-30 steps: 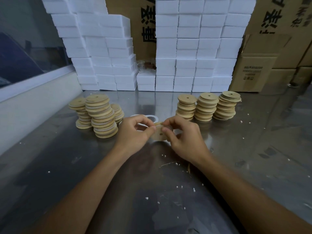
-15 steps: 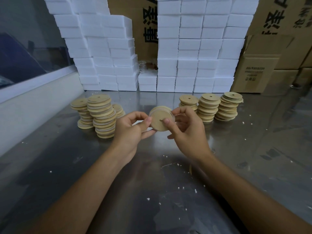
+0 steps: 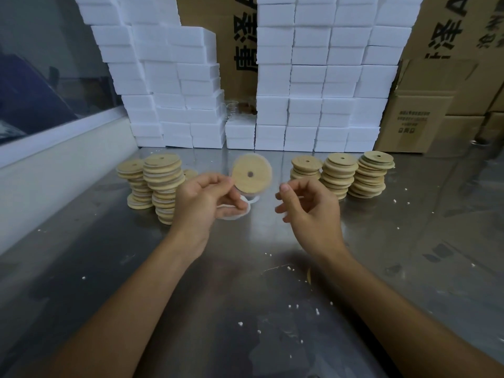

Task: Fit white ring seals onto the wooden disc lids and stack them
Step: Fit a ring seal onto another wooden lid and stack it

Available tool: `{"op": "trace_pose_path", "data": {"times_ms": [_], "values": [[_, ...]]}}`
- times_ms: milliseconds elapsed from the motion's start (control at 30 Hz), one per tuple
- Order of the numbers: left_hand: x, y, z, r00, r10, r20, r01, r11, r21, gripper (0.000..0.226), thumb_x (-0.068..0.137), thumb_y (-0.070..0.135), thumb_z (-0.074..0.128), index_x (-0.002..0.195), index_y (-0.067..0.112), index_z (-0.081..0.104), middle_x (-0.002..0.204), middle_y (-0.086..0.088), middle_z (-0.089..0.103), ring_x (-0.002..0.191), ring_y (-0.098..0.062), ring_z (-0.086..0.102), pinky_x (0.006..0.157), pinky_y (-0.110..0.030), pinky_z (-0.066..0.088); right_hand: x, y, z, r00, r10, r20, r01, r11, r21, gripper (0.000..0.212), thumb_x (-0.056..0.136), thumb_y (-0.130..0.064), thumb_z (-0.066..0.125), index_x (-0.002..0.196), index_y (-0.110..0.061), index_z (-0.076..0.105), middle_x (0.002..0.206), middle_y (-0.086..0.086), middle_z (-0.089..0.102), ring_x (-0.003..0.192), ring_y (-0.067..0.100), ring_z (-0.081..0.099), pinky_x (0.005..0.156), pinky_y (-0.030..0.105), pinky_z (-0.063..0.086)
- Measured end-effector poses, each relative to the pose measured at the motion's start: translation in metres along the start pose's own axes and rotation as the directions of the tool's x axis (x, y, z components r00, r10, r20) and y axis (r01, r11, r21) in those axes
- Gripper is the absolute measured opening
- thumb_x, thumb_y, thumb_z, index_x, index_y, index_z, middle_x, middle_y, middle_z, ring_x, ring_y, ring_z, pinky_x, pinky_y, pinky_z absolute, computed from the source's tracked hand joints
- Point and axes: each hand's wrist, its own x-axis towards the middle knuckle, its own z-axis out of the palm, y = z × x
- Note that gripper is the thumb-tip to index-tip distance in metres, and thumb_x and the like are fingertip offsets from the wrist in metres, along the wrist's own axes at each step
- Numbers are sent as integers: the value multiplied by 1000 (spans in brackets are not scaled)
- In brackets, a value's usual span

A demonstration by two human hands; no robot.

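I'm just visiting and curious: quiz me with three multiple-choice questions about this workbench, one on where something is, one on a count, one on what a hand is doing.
1. Where is the lid with the white ring around its rim?
A. Held up in the left hand
B. Flat on the table
C. On a right-side stack

2. How many stacks of wooden lids stand right of the hands?
A. One
B. Three
C. Five

3. What is the right hand doing?
A. Gripping a lid
B. Pressing on the table
C. Holding nothing, fingers loosely curled

Answers:
1. A: the left hand pinches the lid by its edge, above the table.
2. B: three right-side stacks stand side by side.
3. C: the right hand hangs apart from the lid, with nothing in its grip.
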Motion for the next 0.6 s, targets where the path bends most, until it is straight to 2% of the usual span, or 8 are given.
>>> {"op": "trace_pose_path", "data": {"times_ms": [133,233,433,600], "values": [[9,14,-11,978,-37,-205,-19,965,-262,16,92,5,59,76,2,63,59,-8,66,58,-21,69,55,-26,56,0,1,-3,1000,14,-5,-14,999,-48,11,94,-22,64,92,-12,66,84,2,71,64,15,70,60,32,58],[14,21,-21,946,-74,-315,-52,926,-373,15,91,9,59,77,6,62,58,-4,67,58,-17,69,57,-25,57,-1,2,-3,1000,20,1,-20,998,-60,11,94,-22,65,91,-11,67,83,3,71,62,15,69,58,27,56],[21,27,-39,883,-115,-454,-110,892,-439,10,91,8,58,82,6,61,63,-2,68,67,-17,72,63,-22,56,-2,2,-2,1000,11,13,-10,996,-92,11,93,-22,66,90,-12,68,81,1,71,61,15,68,60,33,59],[24,30,-49,865,-162,-474,-113,858,-501,5,93,9,59,90,6,62,70,-2,73,75,-13,74,66,-17,55,-2,3,-2,1000,9,14,-7,995,-97,10,92,-22,67,89,-13,68,80,2,71,60,15,68,61,39,59]]}}
